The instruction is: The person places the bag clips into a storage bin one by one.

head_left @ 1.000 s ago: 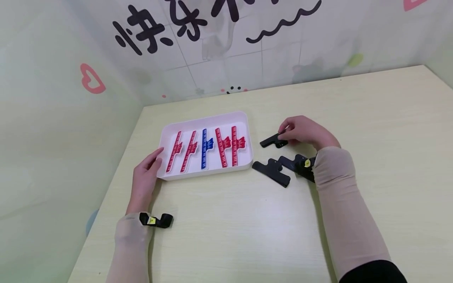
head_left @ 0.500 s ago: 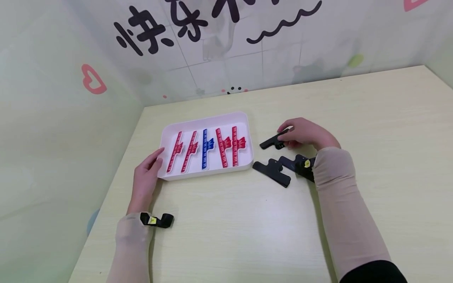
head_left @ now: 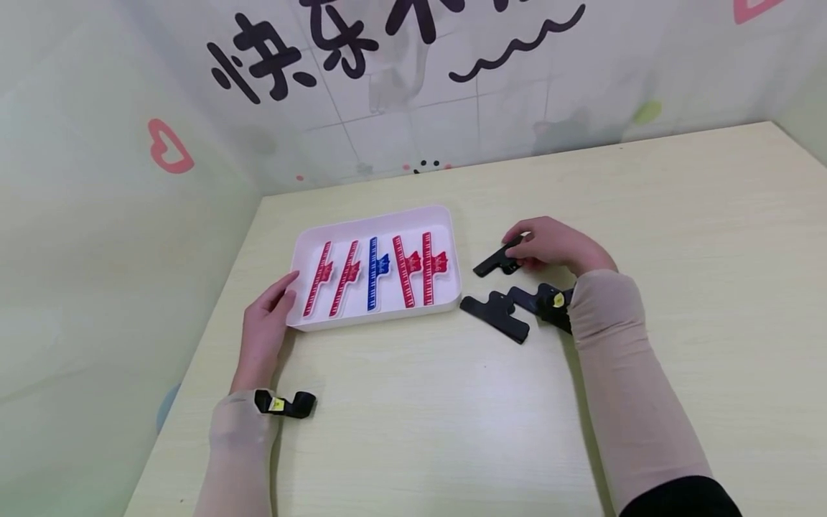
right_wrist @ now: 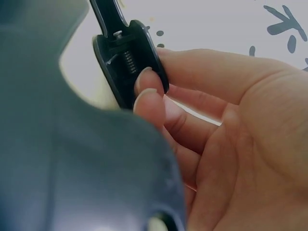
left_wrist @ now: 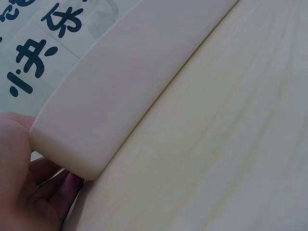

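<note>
My left hand (head_left: 263, 327) grips the left end of a white plastic tray (head_left: 375, 323), its fingers tucked round the corner in the left wrist view. Inside, several flat bag clips stand in a row: red clips such as this red clip (head_left: 316, 281) and one blue clip (head_left: 372, 276). To the right of the tray, my right hand (head_left: 558, 245) pinches a black bag clip (head_left: 491, 263) between thumb and fingers. Its metal spring (right_wrist: 129, 62) shows between the handles in the right wrist view. Another black clip (head_left: 496, 316) lies nearer me, with a third black clip (head_left: 525, 297) partly hidden by the wrist camera.
All of this is on a pale wooden table (head_left: 413, 424). A printed wall covering (head_left: 426, 115) rises behind its far edge and along the left side. A blurred dark shape (right_wrist: 96, 168) fills the right wrist view's foreground.
The black clip in my right hand has turned slightly, its left end dipping toward me. My right hand has shifted a little left and nearer. Left hand and tray stay put.
</note>
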Available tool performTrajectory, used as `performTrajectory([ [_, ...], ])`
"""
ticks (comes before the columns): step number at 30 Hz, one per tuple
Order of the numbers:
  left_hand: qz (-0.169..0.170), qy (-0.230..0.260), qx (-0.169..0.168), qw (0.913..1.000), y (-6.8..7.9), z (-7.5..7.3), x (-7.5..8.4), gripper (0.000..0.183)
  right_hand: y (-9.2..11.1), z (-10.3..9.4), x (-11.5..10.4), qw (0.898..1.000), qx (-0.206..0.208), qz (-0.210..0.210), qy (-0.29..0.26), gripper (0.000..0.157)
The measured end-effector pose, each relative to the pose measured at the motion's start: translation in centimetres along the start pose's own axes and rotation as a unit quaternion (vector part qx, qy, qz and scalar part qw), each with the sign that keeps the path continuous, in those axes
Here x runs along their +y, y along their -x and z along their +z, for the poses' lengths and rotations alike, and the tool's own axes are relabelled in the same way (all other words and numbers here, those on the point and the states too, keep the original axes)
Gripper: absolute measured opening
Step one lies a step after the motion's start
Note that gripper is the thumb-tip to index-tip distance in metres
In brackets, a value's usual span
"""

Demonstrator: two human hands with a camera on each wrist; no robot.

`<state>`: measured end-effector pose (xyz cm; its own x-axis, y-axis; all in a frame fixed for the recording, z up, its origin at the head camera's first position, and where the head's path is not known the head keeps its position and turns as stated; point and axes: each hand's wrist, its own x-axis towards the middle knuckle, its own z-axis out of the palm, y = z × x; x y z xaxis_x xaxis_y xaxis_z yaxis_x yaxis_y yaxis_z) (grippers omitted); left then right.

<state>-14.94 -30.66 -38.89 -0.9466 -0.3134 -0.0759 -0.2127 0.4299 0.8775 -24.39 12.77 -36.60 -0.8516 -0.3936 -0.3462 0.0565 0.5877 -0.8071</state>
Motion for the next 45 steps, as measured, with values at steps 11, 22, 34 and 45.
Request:
performTrajectory([
  [11,-0.003,-0.009,0.001,0.9999,0.1,0.1,0.1,0.033,0.5,-0.5,0.0,1.0,0.029,-0.011,0.004,0.028],
  [22,-0.003,-0.008,0.0,1.0,0.1,0.0,-0.2,0.033,0.4,-0.3,0.1,0.999,0.047,-0.016,0.005,0.029],
  [34,-0.007,-0.009,0.005,0.9999,0.2,-0.1,-0.3,0.033,0.5,-0.3,-0.5,0.998,0.052,-0.035,0.008,0.026],
  [45,-0.003,-0.005,0.005,1.0,0.0,0.0,-0.2,0.032,1.0,-0.5,-1.3,0.997,0.059,-0.041,-0.001,0.022],
])
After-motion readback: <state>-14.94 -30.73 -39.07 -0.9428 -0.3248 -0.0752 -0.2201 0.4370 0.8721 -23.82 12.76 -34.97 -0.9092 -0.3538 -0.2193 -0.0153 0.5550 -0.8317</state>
